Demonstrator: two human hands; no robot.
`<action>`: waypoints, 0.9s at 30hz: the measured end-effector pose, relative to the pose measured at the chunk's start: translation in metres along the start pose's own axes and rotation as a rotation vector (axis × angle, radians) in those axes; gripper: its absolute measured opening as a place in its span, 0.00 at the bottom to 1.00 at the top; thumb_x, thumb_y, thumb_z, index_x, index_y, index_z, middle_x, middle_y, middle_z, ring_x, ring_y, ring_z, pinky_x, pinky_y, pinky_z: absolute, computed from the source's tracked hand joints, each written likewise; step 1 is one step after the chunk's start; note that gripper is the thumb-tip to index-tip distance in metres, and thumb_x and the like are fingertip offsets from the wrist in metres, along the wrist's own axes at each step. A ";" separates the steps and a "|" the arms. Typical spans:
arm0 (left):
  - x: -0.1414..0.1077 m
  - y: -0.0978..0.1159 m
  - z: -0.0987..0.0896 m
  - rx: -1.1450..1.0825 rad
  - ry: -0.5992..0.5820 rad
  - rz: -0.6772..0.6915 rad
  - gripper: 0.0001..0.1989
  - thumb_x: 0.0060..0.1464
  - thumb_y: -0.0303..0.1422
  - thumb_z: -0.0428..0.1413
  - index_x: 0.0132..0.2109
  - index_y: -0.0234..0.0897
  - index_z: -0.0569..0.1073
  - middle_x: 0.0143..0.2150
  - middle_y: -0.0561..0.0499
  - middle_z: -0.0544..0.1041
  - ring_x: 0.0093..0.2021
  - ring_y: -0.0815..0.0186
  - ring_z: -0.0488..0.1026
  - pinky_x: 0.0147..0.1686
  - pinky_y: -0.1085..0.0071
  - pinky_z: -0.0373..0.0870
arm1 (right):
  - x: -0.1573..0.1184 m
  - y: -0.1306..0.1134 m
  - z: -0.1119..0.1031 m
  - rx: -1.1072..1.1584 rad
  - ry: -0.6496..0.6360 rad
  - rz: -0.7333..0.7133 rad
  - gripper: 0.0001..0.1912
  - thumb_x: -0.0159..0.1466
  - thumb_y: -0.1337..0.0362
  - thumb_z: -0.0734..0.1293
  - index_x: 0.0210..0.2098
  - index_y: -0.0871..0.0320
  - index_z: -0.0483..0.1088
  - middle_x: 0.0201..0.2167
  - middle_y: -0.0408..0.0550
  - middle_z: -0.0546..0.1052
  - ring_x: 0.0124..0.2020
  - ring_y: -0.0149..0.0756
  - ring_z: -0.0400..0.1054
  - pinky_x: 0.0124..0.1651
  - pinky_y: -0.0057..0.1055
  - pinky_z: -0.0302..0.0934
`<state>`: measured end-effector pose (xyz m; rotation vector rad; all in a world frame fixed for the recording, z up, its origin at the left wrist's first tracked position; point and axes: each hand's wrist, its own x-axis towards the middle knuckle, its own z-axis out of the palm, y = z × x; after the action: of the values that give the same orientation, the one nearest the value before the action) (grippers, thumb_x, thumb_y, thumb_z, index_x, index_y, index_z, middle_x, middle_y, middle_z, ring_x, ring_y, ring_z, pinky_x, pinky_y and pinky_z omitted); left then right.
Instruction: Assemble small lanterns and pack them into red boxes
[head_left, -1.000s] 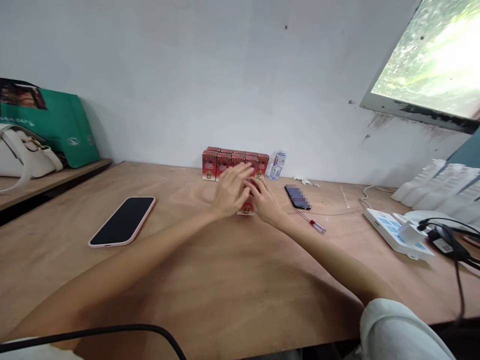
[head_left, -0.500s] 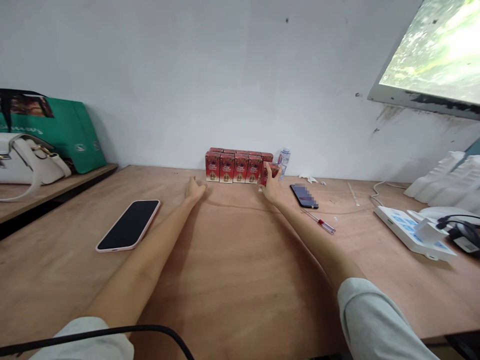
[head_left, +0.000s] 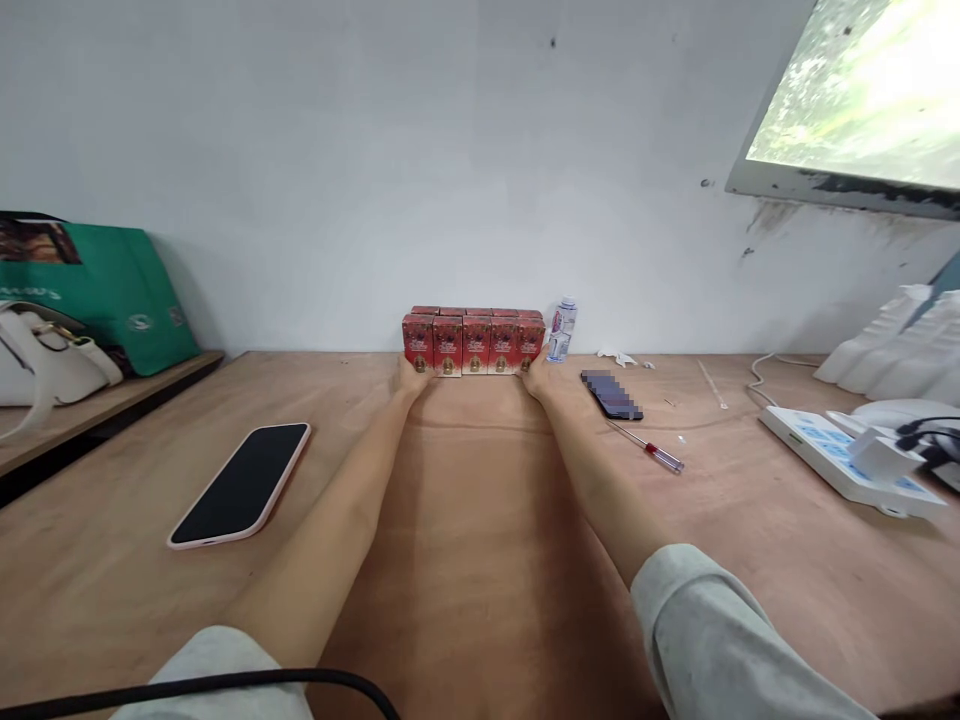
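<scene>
Small red boxes [head_left: 476,345] with gold print stand upright, side by side, in a front row against the wall, with a second row behind showing only its tops. At the left end, my left hand [head_left: 412,376] cups the outer box, thumb at its lower front and fingers along its side. My right hand [head_left: 535,372] grips the box [head_left: 529,342] at the right end in the same way. The row sits between both hands. Some fingertips are hidden by the boxes.
Right of the boxes stand a clear bottle [head_left: 562,330], a dark phone [head_left: 612,394], a screwdriver [head_left: 648,447] and a white power strip [head_left: 847,458]. A pink-cased phone [head_left: 241,484] lies left. A black cable [head_left: 225,682] crosses my left sleeve. Bags [head_left: 127,295] sit far left.
My left hand has moved forward and right onto the row's left end. The box in my right hand, angled before, now stands flush at the right end. The view has shifted slightly.
</scene>
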<state>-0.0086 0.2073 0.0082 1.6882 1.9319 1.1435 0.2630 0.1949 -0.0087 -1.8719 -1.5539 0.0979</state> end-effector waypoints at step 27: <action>-0.056 0.004 -0.035 -0.139 0.460 0.065 0.33 0.43 0.34 0.61 0.55 0.35 0.58 0.54 0.39 0.67 0.57 0.51 0.64 0.55 0.56 0.61 | -0.064 -0.020 -0.007 -0.088 0.690 -0.740 0.28 0.60 0.71 0.57 0.59 0.52 0.49 0.63 0.57 0.52 0.65 0.44 0.48 0.62 0.58 0.47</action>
<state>-0.0169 0.1431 0.0183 1.5203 1.9975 1.7738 0.2314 0.1357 -0.0157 -1.0849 -1.6224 -0.8599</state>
